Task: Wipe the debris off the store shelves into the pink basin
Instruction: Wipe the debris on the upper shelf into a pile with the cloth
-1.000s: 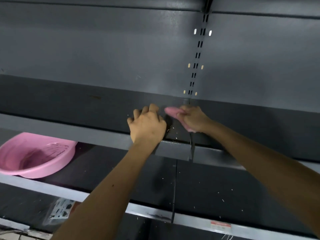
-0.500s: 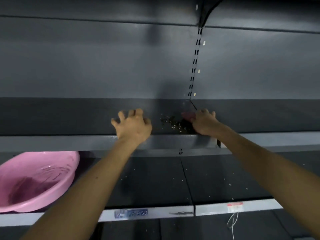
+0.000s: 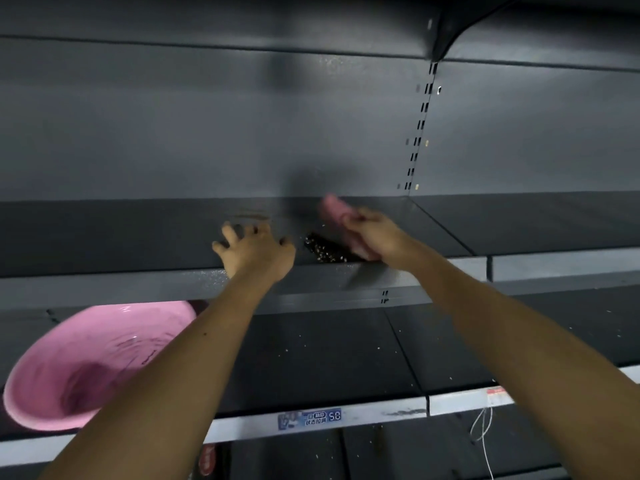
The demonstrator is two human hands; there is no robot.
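a small pile of debris lies near the front edge of the upper shelf, between both hands. the right hand grips a pink cloth just beside it. the left hand rests on the shelf, fingers spread, holding nothing. the pink basin sits on the lower shelf, down left.

Left hand and the pink cloth hem the debris pile; upper shelf lies bare farther left
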